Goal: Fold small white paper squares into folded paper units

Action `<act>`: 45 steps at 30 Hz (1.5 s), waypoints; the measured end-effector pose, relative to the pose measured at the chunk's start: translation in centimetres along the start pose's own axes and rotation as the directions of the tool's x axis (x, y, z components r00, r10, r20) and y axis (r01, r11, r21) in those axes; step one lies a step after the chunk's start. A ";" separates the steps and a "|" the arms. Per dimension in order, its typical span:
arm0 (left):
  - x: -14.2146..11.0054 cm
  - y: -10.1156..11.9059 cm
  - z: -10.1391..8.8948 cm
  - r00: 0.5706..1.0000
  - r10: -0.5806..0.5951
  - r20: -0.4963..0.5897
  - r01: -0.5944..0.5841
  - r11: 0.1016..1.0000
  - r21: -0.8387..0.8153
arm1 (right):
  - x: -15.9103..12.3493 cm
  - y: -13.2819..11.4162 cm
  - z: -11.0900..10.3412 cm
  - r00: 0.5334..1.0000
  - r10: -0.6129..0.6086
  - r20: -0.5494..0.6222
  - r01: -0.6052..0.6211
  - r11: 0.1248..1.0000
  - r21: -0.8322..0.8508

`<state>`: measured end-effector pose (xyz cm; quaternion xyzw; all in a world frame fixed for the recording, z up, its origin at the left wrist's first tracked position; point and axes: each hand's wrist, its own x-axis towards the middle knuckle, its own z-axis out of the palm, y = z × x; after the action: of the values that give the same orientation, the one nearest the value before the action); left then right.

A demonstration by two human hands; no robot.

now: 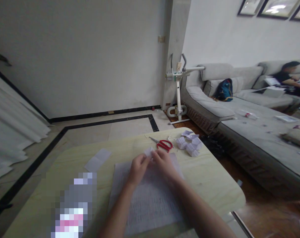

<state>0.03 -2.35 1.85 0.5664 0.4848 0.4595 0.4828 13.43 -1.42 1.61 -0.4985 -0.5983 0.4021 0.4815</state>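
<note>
Between my fingertips is a small piece of white paper [149,151], held above the far part of a large printed sheet [152,201]. My left hand [139,168] pinches its left side. On the other side, my right hand [163,163] has its fingers closed on the same piece, and they hide part of it. Just beyond my right hand lie scissors with red handles [164,144], blades pointing left. Several folded white paper pieces [191,143] sit in a cluster to the right. A flat, creased paper [98,159] rests at the left.
All of this lies on a pale wooden table [211,185] with rounded corners. A grey sofa [249,122] stands to the right, with a blue backpack [224,90] and a seated person [287,77] on it. White exercise equipment [179,96] stands by the wall. A pixelated patch covers the table's left side.
</note>
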 end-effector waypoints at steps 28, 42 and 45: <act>0.4 0.5 -0.4 0.975 -0.019 -0.221 0.002 0.997 -0.077 | -0.5 -0.1 0.0 0.984 -0.176 0.035 0.179 0.979 -0.099; 0.0 0.8 0.0 0.995 -0.019 -0.102 0.002 0.987 -0.159 | -0.4 -0.3 0.1 0.988 -0.143 -0.062 0.143 0.990 -0.013; 0.0 0.4 0.2 0.997 0.024 -0.068 -0.033 0.991 -0.129 | -0.1 -0.1 0.0 0.987 -0.116 -0.108 0.119 0.992 0.030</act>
<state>0.24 -2.40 2.23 0.5250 0.4617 0.5154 0.4955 13.41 -1.56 1.66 -0.4742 -0.5928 0.3568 0.5445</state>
